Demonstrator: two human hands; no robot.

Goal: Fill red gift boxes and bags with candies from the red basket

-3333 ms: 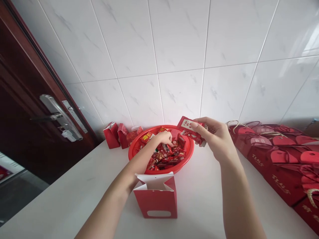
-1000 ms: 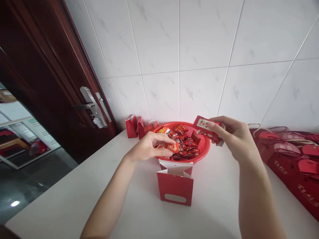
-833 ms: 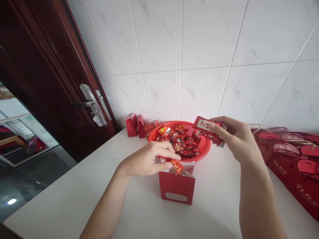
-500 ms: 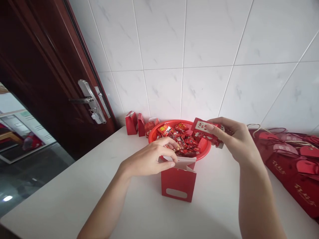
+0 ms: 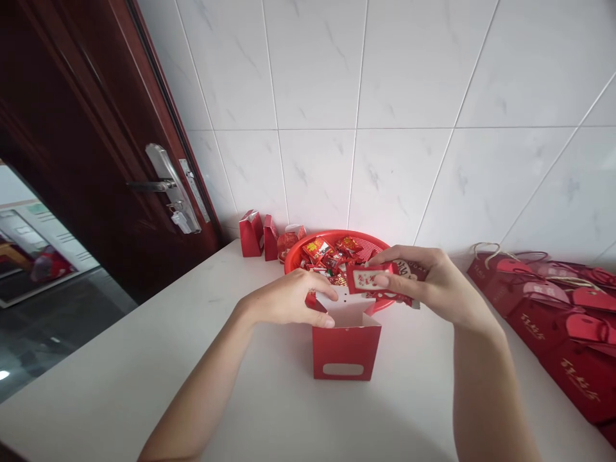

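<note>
A red paper gift box (image 5: 344, 353) stands upright on the white table, its top open and a pale oval window low on its front. My left hand (image 5: 289, 298) curls round the upper left of the box, thumb at the front rim and fingers by the raised back flap. Just above and right of the opening, my right hand (image 5: 428, 279) is closed on a few red candy packets (image 5: 368, 279); the foremost has a white label under my thumb. Behind the box sits a red plastic basket (image 5: 368, 239) holding many red-wrapped candies (image 5: 320, 248).
Small red boxes (image 5: 251, 234) and a round red container (image 5: 287, 246) stand by the tiled wall, left of the basket. Red gift bags (image 5: 539, 321) with cord handles lie along the right side. A dark wooden door (image 5: 96, 128) is at the left.
My right hand has brought the candy packets left and down, closer to the box. The box's top now gapes wider, and my left hand has settled at its rim.
</note>
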